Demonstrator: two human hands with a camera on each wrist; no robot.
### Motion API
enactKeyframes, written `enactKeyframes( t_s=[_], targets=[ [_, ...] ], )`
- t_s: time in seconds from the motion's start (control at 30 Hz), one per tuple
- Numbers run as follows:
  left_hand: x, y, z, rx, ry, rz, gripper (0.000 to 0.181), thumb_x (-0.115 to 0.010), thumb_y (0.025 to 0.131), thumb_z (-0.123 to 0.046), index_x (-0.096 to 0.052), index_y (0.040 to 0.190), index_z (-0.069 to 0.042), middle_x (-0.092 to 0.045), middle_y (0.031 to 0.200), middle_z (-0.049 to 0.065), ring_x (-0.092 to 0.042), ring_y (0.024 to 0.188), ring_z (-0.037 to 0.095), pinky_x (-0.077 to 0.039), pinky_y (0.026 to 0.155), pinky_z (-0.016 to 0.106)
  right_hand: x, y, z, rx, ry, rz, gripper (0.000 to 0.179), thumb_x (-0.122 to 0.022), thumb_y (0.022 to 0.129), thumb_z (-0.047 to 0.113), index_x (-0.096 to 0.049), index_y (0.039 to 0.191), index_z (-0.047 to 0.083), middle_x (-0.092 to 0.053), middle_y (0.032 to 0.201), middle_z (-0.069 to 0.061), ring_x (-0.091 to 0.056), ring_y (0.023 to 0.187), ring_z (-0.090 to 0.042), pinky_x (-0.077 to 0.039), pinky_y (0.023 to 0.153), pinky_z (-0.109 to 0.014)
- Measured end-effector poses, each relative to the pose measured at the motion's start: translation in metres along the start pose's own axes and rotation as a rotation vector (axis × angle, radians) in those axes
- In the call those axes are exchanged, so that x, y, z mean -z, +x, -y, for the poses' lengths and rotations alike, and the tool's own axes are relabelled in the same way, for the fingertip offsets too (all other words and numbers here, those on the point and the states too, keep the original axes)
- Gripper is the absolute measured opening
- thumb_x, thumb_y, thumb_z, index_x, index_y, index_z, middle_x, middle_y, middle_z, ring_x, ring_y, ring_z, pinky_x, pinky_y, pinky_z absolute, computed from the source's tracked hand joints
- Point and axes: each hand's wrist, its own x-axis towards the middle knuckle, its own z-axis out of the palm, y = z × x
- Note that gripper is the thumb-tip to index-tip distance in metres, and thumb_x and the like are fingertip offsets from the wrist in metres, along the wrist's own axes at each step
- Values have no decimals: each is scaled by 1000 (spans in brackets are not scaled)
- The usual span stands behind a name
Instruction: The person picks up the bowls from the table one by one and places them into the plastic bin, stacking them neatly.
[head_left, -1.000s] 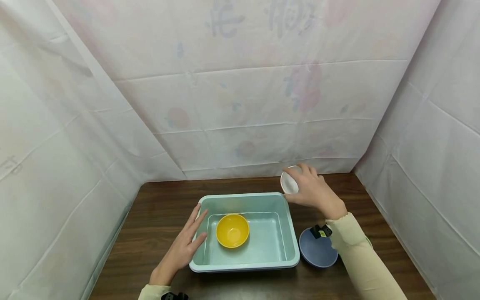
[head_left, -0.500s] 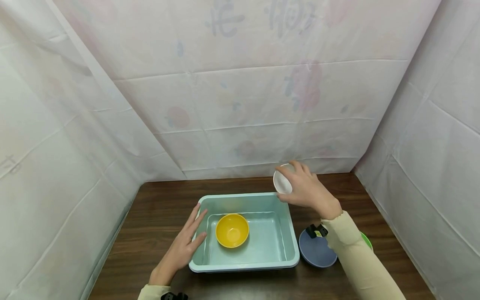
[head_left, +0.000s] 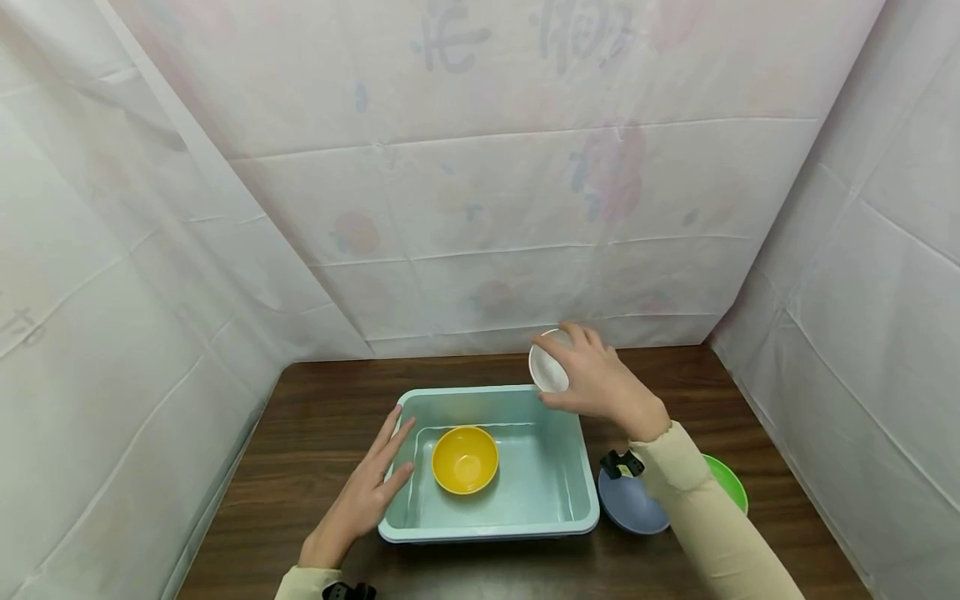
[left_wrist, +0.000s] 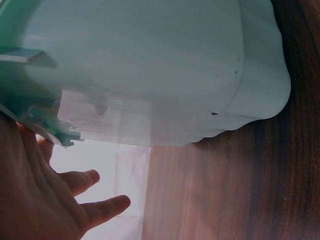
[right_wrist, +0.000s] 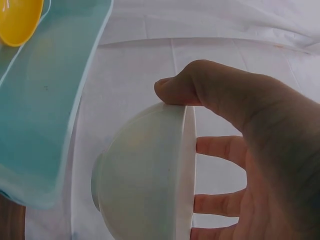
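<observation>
In the head view my right hand (head_left: 603, 385) holds a white bowl (head_left: 547, 368) above the back right corner of a light blue-green plastic basin (head_left: 491, 532). The right wrist view shows the bowl (right_wrist: 145, 175) tipped on its side, thumb on one part of the rim and several fingers along the rim. A yellow bowl (head_left: 465, 461) sits upright inside the basin, left of its middle. My left hand (head_left: 363, 493) rests at the basin's left rim with fingers spread and fairly straight. From the left wrist, some fingertips are hidden behind the basin's edge (left_wrist: 150, 115).
To the right of the basin, a blue-grey bowl (head_left: 633, 504) stands on the dark wooden table (head_left: 315, 433), partly under the right forearm. Behind that arm a green bowl (head_left: 729, 485) shows in part. White cloth walls (head_left: 465, 200) enclose the table's back and sides.
My right hand has moved left with the white bowl, from beyond the basin's back right corner to over it. More of the green bowl shows now. The left hand has stayed put.
</observation>
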Motion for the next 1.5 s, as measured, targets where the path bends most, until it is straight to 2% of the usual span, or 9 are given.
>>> enactKeyframes(
  t_s=[0.27, 0.5, 0.7, 1.0, 1.23, 1.33, 1.5],
  targets=[
    [0, 0, 1, -3, 12, 3, 58, -52, 108, -32, -35, 162, -15, -12, 174, 8, -25, 155, 42, -30, 114, 70, -7, 3, 6, 20, 9, 14, 76, -79, 85, 48, -48, 153, 33, -34, 161, -15, -37, 143, -46, -41, 101, -72],
    [1, 0, -1, 19, -13, 14, 59, -53, 108, -34, -36, 162, -16, -11, 175, 3, -23, 157, 38, -28, 117, 68, -11, 6, 10, 28, 19, 23, 78, -78, 85, 49, -46, 154, 35, -34, 161, -13, -36, 144, -44, -42, 102, -71],
    [0, 0, -1, 7, 5, -3, 58, -52, 108, -33, -37, 161, -13, -13, 174, 7, -25, 156, 40, -29, 115, 69, -12, 7, 14, 37, 19, 27, 78, -78, 84, 49, -47, 154, 34, -34, 161, -14, -37, 143, -44, -42, 102, -70],
    [1, -1, -1, 7, -1, 8, 59, -52, 108, -33, -36, 161, -13, -12, 174, 7, -23, 156, 39, -29, 116, 69, -20, 8, 22, 57, 24, 41, 81, -82, 83, 47, -47, 154, 33, -36, 160, -15, -37, 142, -43, -44, 102, -66],
    [0, -1, -1, 8, -1, 5, 59, -52, 108, -32, -36, 161, -13, -12, 174, 6, -23, 156, 38, -29, 115, 69, -31, 9, 29, 121, 25, 69, 77, -81, 83, 43, -49, 153, 32, -34, 161, -14, -37, 141, -42, -44, 101, -65],
    [0, -1, -1, 0, -3, -1, 59, -53, 108, -31, -36, 161, -12, -13, 174, 8, -24, 156, 40, -29, 115, 70, -35, 8, 32, 135, 26, 77, 76, -80, 83, 43, -49, 152, 33, -33, 162, -14, -36, 142, -41, -43, 101, -65],
    [1, -2, -1, 15, -15, 11, 59, -53, 108, -33, -36, 161, -14, -11, 175, 4, -23, 157, 37, -28, 116, 68, -39, 8, 36, 154, 22, 77, 75, -81, 83, 43, -50, 151, 32, -34, 161, -14, -38, 141, -42, -44, 100, -66]
  ],
)
